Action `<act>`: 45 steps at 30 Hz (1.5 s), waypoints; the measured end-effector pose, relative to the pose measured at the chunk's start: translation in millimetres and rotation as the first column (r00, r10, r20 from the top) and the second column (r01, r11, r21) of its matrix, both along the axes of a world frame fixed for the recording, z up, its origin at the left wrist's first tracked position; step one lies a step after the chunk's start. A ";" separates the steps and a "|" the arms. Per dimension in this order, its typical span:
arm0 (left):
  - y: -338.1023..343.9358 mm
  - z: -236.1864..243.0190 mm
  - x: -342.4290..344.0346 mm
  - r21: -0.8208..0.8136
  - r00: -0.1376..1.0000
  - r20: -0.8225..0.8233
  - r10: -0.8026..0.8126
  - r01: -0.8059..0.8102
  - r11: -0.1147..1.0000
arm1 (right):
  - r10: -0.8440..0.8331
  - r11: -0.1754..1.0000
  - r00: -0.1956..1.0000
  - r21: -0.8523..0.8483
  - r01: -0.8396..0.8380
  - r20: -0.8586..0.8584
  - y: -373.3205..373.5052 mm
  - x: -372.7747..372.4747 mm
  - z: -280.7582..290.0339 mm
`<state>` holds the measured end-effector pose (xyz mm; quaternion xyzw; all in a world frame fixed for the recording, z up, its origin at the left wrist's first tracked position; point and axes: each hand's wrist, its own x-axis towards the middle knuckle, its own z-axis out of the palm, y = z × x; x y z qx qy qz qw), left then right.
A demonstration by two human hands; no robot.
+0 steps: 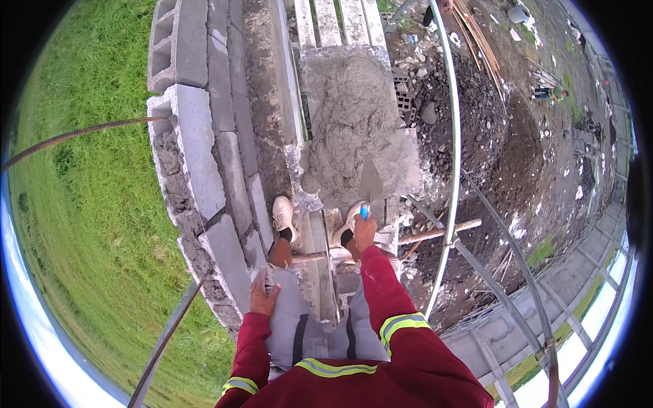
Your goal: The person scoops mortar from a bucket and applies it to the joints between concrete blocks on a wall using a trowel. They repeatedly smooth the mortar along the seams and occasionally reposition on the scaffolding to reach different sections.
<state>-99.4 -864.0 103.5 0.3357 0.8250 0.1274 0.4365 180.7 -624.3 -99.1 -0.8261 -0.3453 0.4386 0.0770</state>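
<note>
My right hand (365, 232) is wrapped round the blue handle of a pointed trowel (371, 182). The trowel's grey blade lies against the near edge of a large heap of wet mortar (350, 112). That heap is spread over a mortar-stained board (408, 153) on the plank platform. My left hand (262, 298) rests by my left knee, beside the block wall (197, 132), with its fingers stretched out and nothing seen in them. Rough mortar shows along the outer top edge of the wall.
Planks (340, 20) continue beyond the board. A pale metal pole (454, 156) rises on the right, with diagonal braces (500, 292) below. On the left, a rusty rebar (81, 139) sticks out of the wall over grass. Rubble and dark soil (476, 136) lie far below right, where another person (549, 93) stands.
</note>
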 end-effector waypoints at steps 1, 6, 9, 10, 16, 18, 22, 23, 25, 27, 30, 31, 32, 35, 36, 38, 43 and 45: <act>13.2 -24.6 6.4 -0.050 0.992 -0.066 -0.104 0.101 0.994 | -0.042 0.994 0.994 0.106 0.031 0.104 -6.1 27.9 -40.0; 28.5 -83.4 32.3 -0.308 0.912 -0.129 -0.390 0.337 0.890 | -0.546 0.837 0.823 0.146 0.528 0.154 -9.0 102.4 -232.5; 21.3 -87.1 24.3 -0.325 0.937 -0.133 -0.322 0.265 0.908 | -0.422 0.907 0.905 0.022 0.421 0.053 0.7 62.7 -294.0; 19.7 -86.0 20.7 -0.315 0.948 -0.135 -0.289 0.236 0.919 | -0.233 0.951 0.967 0.187 0.248 -0.100 9.9 38.9 -303.5; 37.3 -85.6 20.5 -0.398 0.936 -0.128 -0.328 0.254 0.881 | -0.531 0.839 0.594 -0.277 0.468 -0.604 62.0 -18.1 -255.7; 45.2 -82.6 25.1 -0.322 0.927 -0.139 -0.349 0.291 0.901 | -0.535 0.840 0.572 -0.318 0.440 -0.622 67.5 -8.3 -222.2; 48.5 -65.1 24.5 -0.343 0.907 -0.215 -0.361 0.276 0.898 | -0.513 0.856 0.620 -0.292 0.428 -0.594 61.3 11.2 -133.6; 47.3 -60.3 22.8 -0.291 0.915 -0.231 -0.332 0.260 0.921 | -0.458 0.889 0.701 -0.265 0.374 -0.547 61.5 14.8 -105.3; 43.2 -45.5 18.0 -0.143 0.923 -0.287 -0.255 0.222 0.965 | -0.454 0.888 0.664 -0.247 0.386 -0.594 62.3 15.9 -35.4; 44.3 -37.6 20.4 -0.163 0.964 -0.192 -0.185 0.154 0.974 | -0.402 0.916 0.707 -0.251 0.314 -0.582 69.1 6.1 40.4; 52.4 -31.4 31.0 -0.325 0.975 -0.086 -0.203 0.165 0.931 | -0.345 0.938 0.649 -0.241 0.247 -0.678 76.2 -27.8 154.4; 59.6 -34.0 30.3 -0.399 0.966 -0.056 -0.253 0.211 0.892 | -0.293 0.956 0.630 -0.225 0.189 -0.719 82.8 -53.8 183.2; 61.3 -33.5 34.8 -0.503 0.952 0.061 -0.301 0.290 0.814 | -0.255 0.966 0.627 -0.220 0.135 -0.736 81.7 -68.9 214.7; 70.3 -44.5 21.8 -0.338 0.987 0.079 -0.142 0.160 0.927 | -0.199 0.973 0.612 -0.231 0.027 -0.766 78.8 -136.6 290.8; 68.5 -47.5 18.7 -0.284 0.991 0.076 -0.110 0.127 0.950 | -0.205 0.970 0.549 -0.243 0.003 -0.810 76.0 -162.5 311.2; 63.2 -57.9 7.3 -0.209 0.991 0.131 -0.038 0.066 0.976 | -0.178 0.975 0.452 -0.218 -0.038 -0.874 72.6 -228.0 341.0; 34.2 -89.5 -3.7 -0.022 0.990 0.126 -0.067 0.071 0.997 | -0.074 0.994 0.526 -0.108 -0.035 -0.847 76.3 -439.3 344.6; 23.8 -94.9 -5.3 0.078 0.977 0.203 -0.067 0.052 0.996 | 0.096 0.995 0.618 0.068 -0.069 -0.781 83.4 -514.0 321.3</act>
